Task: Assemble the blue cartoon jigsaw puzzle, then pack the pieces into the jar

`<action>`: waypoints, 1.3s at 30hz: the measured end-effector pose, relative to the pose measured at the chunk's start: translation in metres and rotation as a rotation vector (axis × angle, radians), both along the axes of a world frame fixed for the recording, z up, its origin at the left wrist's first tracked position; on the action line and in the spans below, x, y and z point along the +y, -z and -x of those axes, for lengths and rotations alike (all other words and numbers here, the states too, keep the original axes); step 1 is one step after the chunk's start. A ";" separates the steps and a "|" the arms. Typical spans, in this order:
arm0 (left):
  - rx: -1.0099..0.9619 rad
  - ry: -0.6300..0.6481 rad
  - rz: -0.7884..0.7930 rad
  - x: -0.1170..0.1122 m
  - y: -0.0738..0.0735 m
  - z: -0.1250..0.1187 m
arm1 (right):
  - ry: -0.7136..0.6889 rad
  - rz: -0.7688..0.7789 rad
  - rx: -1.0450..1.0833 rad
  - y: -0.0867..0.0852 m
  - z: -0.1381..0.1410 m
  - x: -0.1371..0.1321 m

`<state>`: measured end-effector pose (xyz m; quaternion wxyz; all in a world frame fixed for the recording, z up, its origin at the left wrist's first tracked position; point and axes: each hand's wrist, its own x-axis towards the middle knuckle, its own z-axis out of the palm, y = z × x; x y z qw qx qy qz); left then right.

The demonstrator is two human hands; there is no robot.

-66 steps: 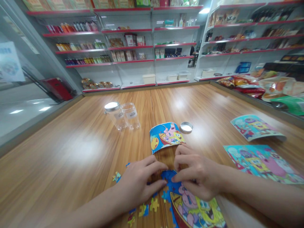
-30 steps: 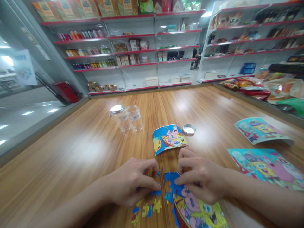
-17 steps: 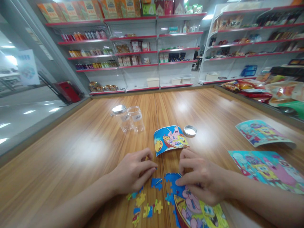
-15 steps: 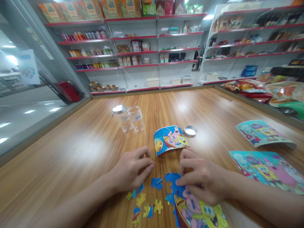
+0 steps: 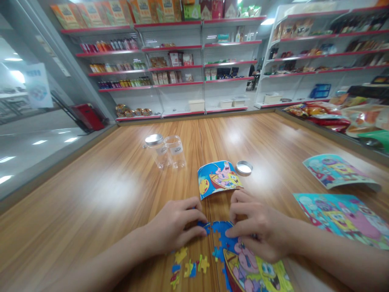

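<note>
Our left hand (image 5: 174,229) pinches a blue puzzle piece (image 5: 204,226) at its fingertips. Just beside it, our right hand (image 5: 258,232), half-curled, presses the part-built puzzle (image 5: 261,273) beneath it.

Bare forearms (image 5: 100,263), left hand (image 5: 174,229), right hand (image 5: 259,233)

A shop: red-edged shelves (image 5: 170,50) of packaged goods (image 5: 170,76).

Bare table (image 5: 91,190) is open to the left of the left hand (image 5: 178,227), which pinches a blue piece (image 5: 204,225). Close ahead stand a curled picture card (image 5: 219,178) and a lid (image 5: 244,167). Two jars (image 5: 165,151) stand further back-left. Puzzle sheets (image 5: 340,213) occupy the right, and loose pieces (image 5: 190,265) lie beside the left wrist.
</note>
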<state>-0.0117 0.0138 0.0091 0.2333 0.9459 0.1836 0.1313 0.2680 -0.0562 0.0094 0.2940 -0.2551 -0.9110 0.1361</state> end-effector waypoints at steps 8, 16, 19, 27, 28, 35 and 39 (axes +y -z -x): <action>0.070 -0.062 0.098 0.000 -0.007 -0.004 | 0.013 0.004 -0.010 0.003 0.000 0.002; 0.068 -0.076 0.070 -0.001 -0.006 -0.004 | 0.023 0.005 -0.057 -0.002 0.001 -0.002; 0.077 -0.080 0.052 -0.003 -0.006 -0.004 | -0.018 0.007 -0.114 -0.007 0.003 -0.003; 0.084 -0.117 0.100 -0.006 -0.006 -0.006 | -0.039 0.019 -0.134 -0.006 0.003 -0.005; 0.082 -0.119 0.105 -0.006 -0.007 -0.006 | -0.036 0.021 -0.135 -0.006 0.003 -0.005; 0.087 -0.106 0.137 -0.004 -0.009 -0.007 | -0.037 0.028 -0.155 -0.009 0.004 -0.005; 0.070 -0.098 0.127 -0.005 -0.010 -0.008 | -0.043 0.024 -0.158 -0.010 0.006 -0.004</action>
